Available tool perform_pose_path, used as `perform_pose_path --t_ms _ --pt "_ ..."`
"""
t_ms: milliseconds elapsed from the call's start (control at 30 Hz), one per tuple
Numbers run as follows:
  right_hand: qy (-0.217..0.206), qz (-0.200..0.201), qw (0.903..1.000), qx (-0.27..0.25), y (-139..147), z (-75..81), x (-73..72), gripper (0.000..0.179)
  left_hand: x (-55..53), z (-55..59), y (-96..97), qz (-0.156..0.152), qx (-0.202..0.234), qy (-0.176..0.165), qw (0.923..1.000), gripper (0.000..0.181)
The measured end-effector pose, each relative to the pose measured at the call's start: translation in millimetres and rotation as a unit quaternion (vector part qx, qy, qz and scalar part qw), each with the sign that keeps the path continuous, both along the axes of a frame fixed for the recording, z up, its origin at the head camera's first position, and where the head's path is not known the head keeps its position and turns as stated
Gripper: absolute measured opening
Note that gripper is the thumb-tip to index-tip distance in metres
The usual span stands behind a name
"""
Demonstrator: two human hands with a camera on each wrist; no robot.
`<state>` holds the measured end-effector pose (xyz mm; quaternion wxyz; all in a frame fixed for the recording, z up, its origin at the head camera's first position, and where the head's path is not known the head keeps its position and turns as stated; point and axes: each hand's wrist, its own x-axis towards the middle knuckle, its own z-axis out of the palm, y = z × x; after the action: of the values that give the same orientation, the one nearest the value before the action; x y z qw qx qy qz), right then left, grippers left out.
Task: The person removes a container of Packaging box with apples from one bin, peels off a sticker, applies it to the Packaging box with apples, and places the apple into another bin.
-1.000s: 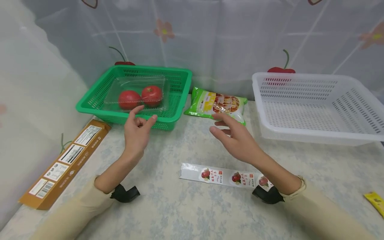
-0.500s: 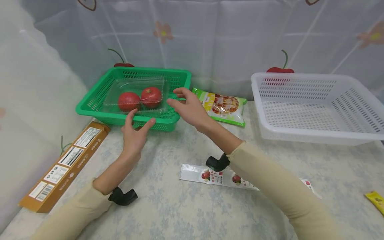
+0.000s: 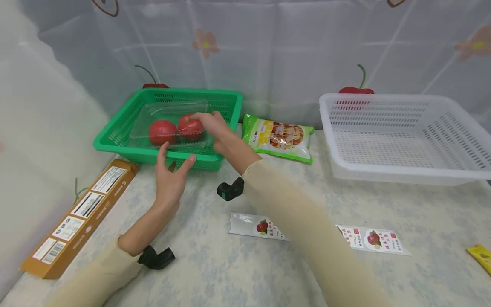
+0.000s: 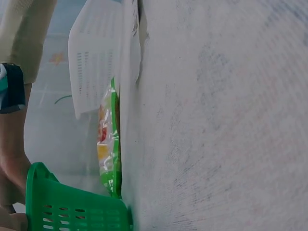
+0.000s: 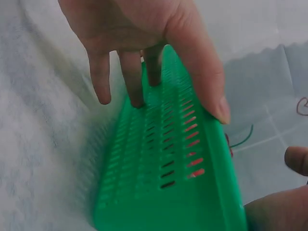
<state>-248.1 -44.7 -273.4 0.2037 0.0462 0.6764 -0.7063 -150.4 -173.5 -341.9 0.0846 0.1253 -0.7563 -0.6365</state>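
Two round red fruits that look like tomatoes sit in a clear plastic box inside the green basket. My right hand reaches over the basket's front right corner. Its extended thumb overlaps the right-hand fruit in the head view, and its other fingers are largely hidden. My left hand is at the basket's front wall, fingers spread. In the right wrist view one finger of the left hand touches the rim and the others point along the slotted wall.
A green and white food packet lies right of the basket, with a white slotted basket beyond it. A long brown carton lies at left. A strip of fruit-print stickers runs partly under my right sleeve. A yellow sachet lies far right.
My right hand has moved left from above the food packet to over the green basket and the clear box. The left hand has stayed near the front rim, its fingers slightly lower.
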Motion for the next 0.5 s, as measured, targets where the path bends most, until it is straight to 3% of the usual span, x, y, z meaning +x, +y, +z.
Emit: perform_pose_path --t_ms 100,267,400,500 --pt "-0.019 -0.012 0.9997 0.010 -9.4 -7.7 -0.3 0.085 1.6 -1.2 -1.2 0.000 -0.003 -0.002 1.0000 0.085" --pt "-0.005 -0.024 0.9995 0.022 -23.3 -17.3 1.9 0.084 5.3 -1.1 -2.6 0.003 -0.005 -0.011 0.9999 0.086" --pt "-0.004 -0.030 0.9995 0.001 -29.4 -21.8 3.6 0.055 8.6 -0.3 -3.6 -0.004 0.008 -0.016 0.9998 0.086" --pt "-0.003 -0.030 0.9995 0.012 -30.8 -23.4 4.0 0.037 9.4 0.3 -3.4 -0.011 0.018 -0.014 0.9997 0.086"
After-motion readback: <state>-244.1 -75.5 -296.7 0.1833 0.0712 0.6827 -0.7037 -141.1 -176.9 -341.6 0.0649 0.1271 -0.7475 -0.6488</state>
